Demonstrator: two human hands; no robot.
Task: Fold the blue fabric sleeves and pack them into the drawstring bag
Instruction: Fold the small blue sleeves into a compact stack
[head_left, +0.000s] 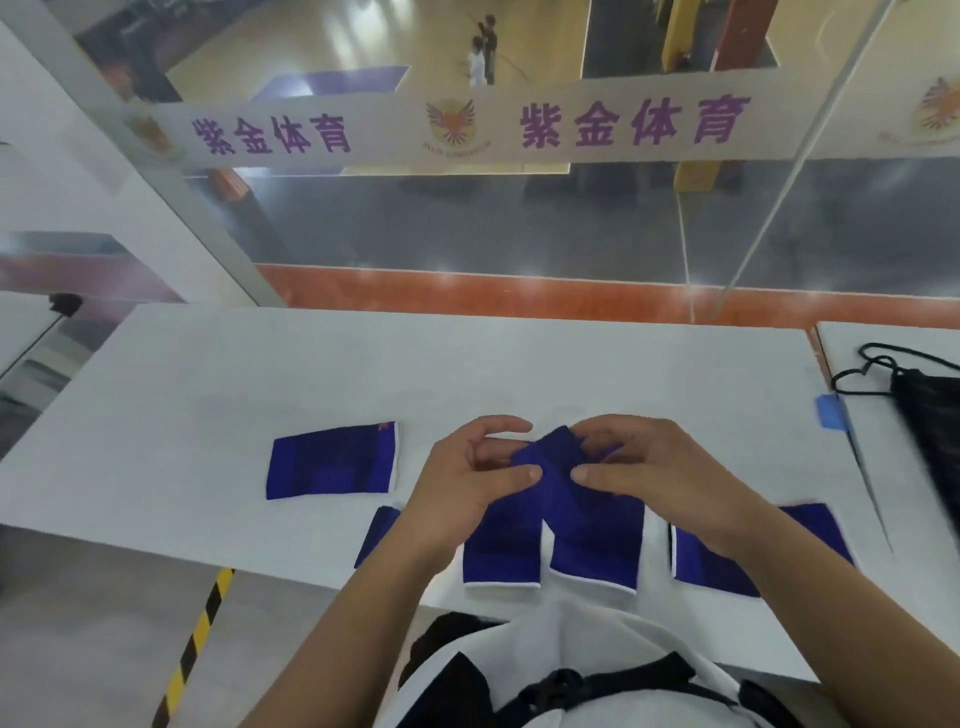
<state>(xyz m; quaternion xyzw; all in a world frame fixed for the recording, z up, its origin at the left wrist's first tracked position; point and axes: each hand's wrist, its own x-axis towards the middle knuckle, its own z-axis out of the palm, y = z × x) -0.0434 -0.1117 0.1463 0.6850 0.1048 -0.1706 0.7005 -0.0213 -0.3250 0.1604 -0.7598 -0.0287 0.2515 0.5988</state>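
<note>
A blue sleeve (566, 525) with white hems is bent double over its middle, its two ends hanging toward the table's near edge. My left hand (467, 483) and my right hand (649, 467) both pinch it at the raised fold. A flat folded blue sleeve (332, 460) lies to the left. Another blue sleeve (376, 532) peeks out under my left forearm. A further blue sleeve (722, 564) lies under my right forearm. The black drawstring bag (930, 421) with its looped cord rests at the far right, partly cut off by the frame.
The white table (363, 374) meets a second white surface at the right, with blue tape (831, 410) on the seam. A glass wall with a lettered banner stands behind. A yellow-black floor stripe (200, 639) runs below the near edge.
</note>
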